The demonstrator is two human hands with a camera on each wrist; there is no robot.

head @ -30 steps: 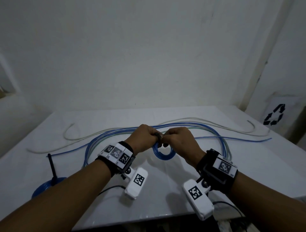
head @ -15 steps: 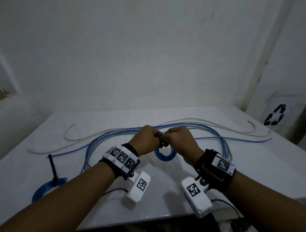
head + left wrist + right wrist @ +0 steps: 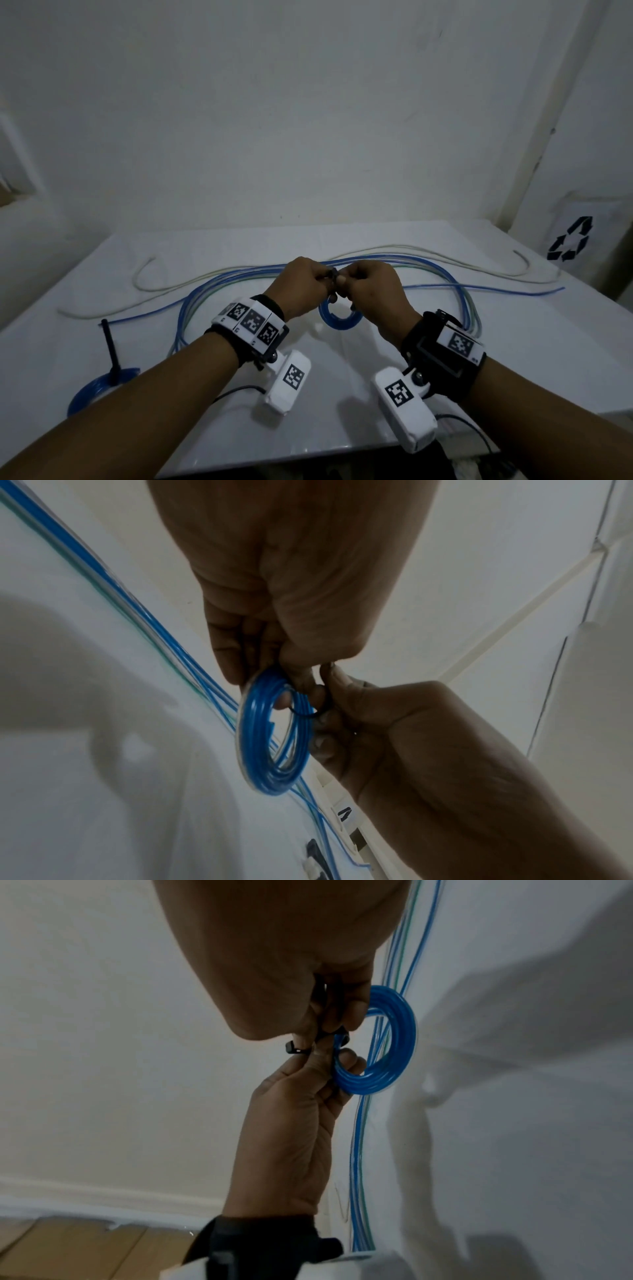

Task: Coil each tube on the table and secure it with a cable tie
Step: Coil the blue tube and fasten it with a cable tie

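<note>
While held above table [image 3: 513,342] | both hands' fingers [image 3: 320,693] pinch cable tie [image 3: 294,1050] | blue coil [image 3: 337,317]

A small blue tube coil [image 3: 337,317] hangs upright just above the tabletop [image 3: 445,359], a black cable tie [image 3: 304,715] looped around its top strands. Behind the coil, long uncoiled blue tubes [image 3: 212,287] and a white tube [image 3: 144,274] lie sprawled. Left of the coil, 1 tied blue coil [image 3: 99,387] lies flat.
</note>
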